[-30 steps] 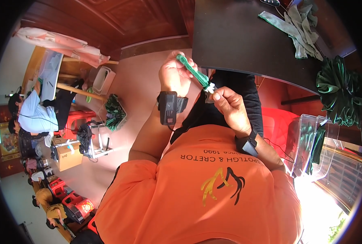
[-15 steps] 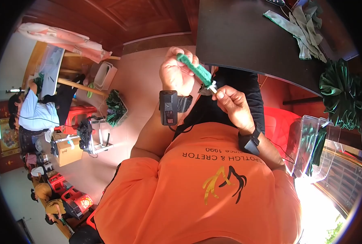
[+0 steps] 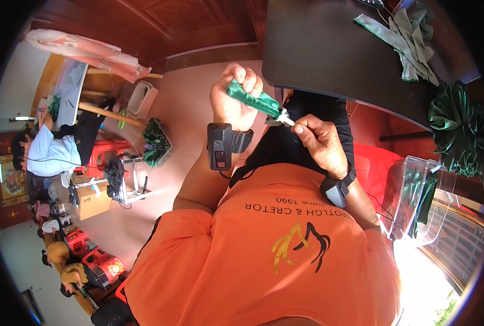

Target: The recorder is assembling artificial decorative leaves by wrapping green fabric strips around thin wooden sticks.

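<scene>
A short green velvet tube runs slantwise between my hands. My left hand is closed round it, with the fingers curled over its upper end. From the tube's lower end a thin white stick-like piece sticks out. Thumb and fingers of my right hand pinch the outer end of this piece, a little way off the velvet. Whether the stick reaches inside the tube is hidden. Both hands are in the air over my lap, just short of the black table's near edge.
On the dark table lie flat grey-green fabric strips. A green velvet bundle hangs at its right end. Clear plastic bins stand by the red chair. Left, another container holds green fabric; a person sits beyond.
The green tube has turned and shifted slightly left, showing a smoother side. My right hand has moved a little right and down, and more of the white piece shows.
</scene>
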`<move>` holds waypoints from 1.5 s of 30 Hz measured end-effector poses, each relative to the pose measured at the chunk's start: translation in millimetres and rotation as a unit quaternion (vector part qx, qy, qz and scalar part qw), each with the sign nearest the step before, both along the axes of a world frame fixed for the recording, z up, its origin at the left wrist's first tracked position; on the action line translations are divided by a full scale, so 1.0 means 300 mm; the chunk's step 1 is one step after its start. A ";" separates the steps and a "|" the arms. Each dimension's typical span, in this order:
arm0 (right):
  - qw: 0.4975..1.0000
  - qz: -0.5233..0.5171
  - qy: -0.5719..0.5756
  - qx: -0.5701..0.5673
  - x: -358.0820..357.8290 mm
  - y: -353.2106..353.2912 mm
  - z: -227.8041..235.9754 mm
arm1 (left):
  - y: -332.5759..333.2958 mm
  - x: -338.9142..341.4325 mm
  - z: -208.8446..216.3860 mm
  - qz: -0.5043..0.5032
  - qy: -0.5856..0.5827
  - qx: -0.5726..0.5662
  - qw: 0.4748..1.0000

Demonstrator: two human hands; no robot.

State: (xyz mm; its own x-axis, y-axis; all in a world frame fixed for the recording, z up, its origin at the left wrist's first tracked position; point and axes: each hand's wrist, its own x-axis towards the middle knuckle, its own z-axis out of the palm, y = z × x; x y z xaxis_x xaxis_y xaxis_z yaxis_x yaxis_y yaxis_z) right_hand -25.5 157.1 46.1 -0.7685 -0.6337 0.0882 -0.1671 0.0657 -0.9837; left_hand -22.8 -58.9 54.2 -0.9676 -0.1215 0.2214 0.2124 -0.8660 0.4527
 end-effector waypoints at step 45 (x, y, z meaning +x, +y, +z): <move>0.955 -0.013 -0.238 -0.178 0.022 -0.028 -0.014 | 0.159 -0.016 0.114 0.137 -0.282 -0.132 0.940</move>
